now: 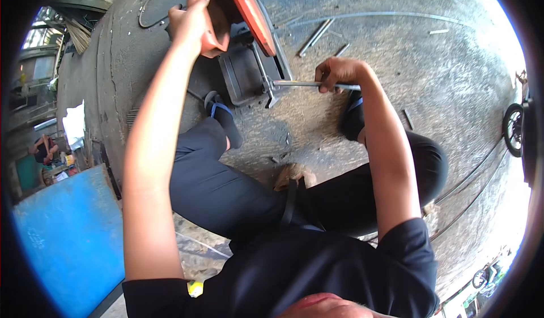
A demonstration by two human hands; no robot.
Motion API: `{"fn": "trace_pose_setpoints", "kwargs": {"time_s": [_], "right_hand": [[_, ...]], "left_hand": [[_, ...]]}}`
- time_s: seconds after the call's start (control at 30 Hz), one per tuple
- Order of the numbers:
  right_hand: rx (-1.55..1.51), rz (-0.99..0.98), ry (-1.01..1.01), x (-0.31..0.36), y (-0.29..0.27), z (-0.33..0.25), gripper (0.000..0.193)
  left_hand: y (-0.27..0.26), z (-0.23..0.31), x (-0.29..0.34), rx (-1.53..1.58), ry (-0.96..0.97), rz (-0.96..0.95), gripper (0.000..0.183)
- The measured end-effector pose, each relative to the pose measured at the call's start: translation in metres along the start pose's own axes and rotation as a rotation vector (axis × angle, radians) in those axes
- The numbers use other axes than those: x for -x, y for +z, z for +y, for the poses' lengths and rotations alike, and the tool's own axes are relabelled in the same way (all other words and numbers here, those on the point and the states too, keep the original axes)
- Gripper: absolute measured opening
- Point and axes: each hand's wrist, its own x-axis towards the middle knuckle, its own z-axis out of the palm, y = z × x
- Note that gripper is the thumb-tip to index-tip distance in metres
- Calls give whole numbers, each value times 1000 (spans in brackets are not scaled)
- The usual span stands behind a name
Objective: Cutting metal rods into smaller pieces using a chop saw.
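Note:
An orange-red cut-off saw (249, 13) with a dark metal base (241, 77) stands on the ground in front of me. My left hand (191, 20) is closed on the saw's handle at its upper left; the fingers are partly hidden behind it. My right hand (339, 73) is closed around a thin metal rod (297, 83), held roughly level. The rod's left end meets the small metal clamp (268, 86) at the front right of the base. Whether the clamp grips it, I cannot tell.
Several cut metal pieces (316, 37) lie on the worn ground beyond my right hand. My sandalled left foot (218, 109) is close to the base. A blue panel (71, 241) stands at the left, a motorcycle wheel (513, 130) at the far right. Another person (44, 149) sits at far left.

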Motion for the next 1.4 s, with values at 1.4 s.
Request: {"fn": "trace_pose_setpoints", "kwargs": {"time_s": [1.4], "right_hand": [[-1759, 501, -735, 9, 140, -127, 36]], "left_hand": [[0, 32, 168, 762, 451, -367, 16]]}}
